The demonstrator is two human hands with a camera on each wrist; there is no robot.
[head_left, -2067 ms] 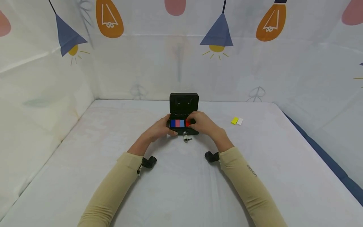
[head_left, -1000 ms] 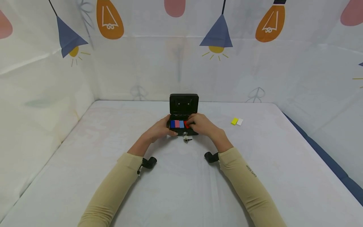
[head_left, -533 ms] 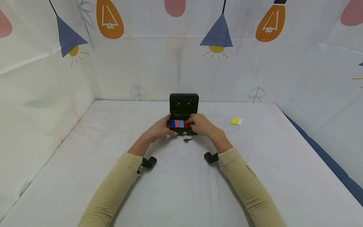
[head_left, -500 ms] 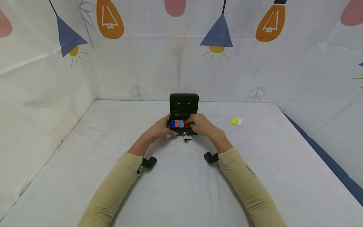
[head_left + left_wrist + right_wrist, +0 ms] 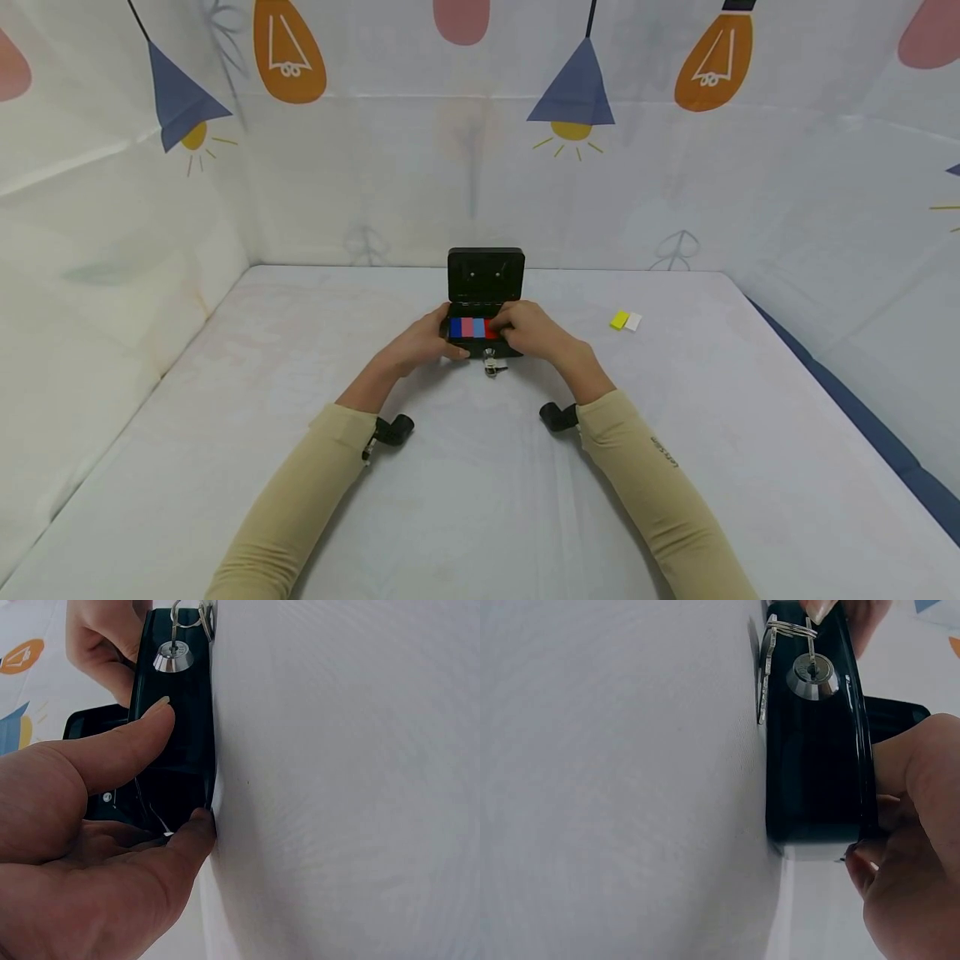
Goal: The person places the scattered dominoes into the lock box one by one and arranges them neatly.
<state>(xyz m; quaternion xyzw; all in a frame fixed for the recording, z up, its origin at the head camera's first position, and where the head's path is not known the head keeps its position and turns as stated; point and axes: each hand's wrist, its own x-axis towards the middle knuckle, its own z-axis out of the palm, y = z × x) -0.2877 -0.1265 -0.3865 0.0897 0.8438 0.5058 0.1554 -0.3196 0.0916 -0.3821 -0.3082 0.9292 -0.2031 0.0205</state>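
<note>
A small black lockable metal box (image 5: 486,287) stands with its lid raised at the back middle of the table. Inside, a dark blue block (image 5: 455,327), a pink block (image 5: 467,327), a light blue block (image 5: 478,327) and a red block (image 5: 489,334) form a row. My left hand (image 5: 418,343) grips the box's left end, thumb on the front face and fingers round the side. The right hand (image 5: 534,329) reaches in over the right side with curled fingers at the red block; its fingertips are partly hidden. A key (image 5: 811,646) sits in the front lock.
On the right of the table lie a yellow block (image 5: 618,319) and a white block (image 5: 633,322), side by side. A second key (image 5: 766,667) hangs from the ring at the lock. Behind the table (image 5: 480,500) rises a printed white cloth wall (image 5: 360,183).
The red block, tilted under the right fingers a second ago, now lies straight in the row beside the light blue one. The right hand has shifted slightly; the left has kept its grip.
</note>
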